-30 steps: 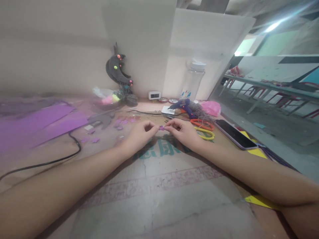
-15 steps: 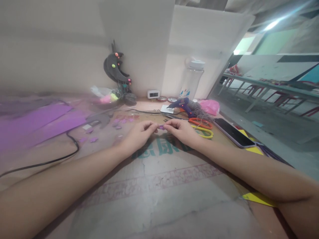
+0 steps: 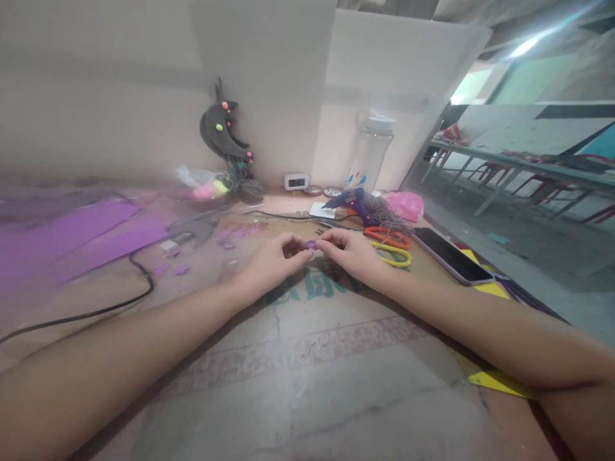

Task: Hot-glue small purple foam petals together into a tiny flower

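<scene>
A small purple piece point(image 3: 311, 244) sits between the fingertips of both hands, above the middle of the work surface. My right hand point(image 3: 346, 253) pinches it between thumb and forefinger. From the other side, the curled fingers of my left hand point(image 3: 278, 261) meet it, with the thumb a little lower, near the right fingertips. The piece is mostly covered, so its exact shape is hard to make out. Just beyond the right hand lie orange-handled scissors point(image 3: 388, 237) and yellow-handled scissors point(image 3: 394, 254).
A glue gun point(image 3: 353, 203) rests beside grey yarn point(image 3: 384, 214) and a pink bag point(image 3: 406, 206). To the right is a phone point(image 3: 452, 256). Purple sheets point(image 3: 86, 237), small purple cutouts point(image 3: 180, 269) and a black cable point(image 3: 144, 288) lie left. A clear bottle point(image 3: 369, 153) stands behind.
My left thumb has shifted right and slightly down, towards the right fingertips, and the purple piece has turned a little. The right hand stays nearly still.
</scene>
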Demonstrator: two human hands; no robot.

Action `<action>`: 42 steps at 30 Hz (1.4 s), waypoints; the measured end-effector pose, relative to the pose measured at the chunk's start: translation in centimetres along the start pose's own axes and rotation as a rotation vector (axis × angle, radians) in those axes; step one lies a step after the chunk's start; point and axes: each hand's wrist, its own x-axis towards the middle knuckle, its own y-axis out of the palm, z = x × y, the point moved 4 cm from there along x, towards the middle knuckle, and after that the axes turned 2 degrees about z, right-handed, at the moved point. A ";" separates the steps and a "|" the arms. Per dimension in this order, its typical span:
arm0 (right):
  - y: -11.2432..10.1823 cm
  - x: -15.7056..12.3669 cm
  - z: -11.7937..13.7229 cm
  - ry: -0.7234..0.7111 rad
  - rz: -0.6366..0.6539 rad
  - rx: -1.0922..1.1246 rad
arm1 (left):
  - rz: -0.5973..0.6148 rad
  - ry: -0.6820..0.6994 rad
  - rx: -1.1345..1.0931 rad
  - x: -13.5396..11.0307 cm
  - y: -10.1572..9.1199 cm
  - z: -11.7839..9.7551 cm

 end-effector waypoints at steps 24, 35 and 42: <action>0.3 -0.5 0.5 -0.101 -0.006 -0.155 | 0.032 0.021 0.003 -0.1 0.0 -0.3; 0.1 -0.3 0.8 -0.069 -0.025 -0.051 | 0.039 0.045 -0.100 0.2 0.4 0.2; 0.1 -0.2 0.5 -0.076 -0.039 -0.074 | -0.004 0.017 -0.098 0.4 -0.2 0.3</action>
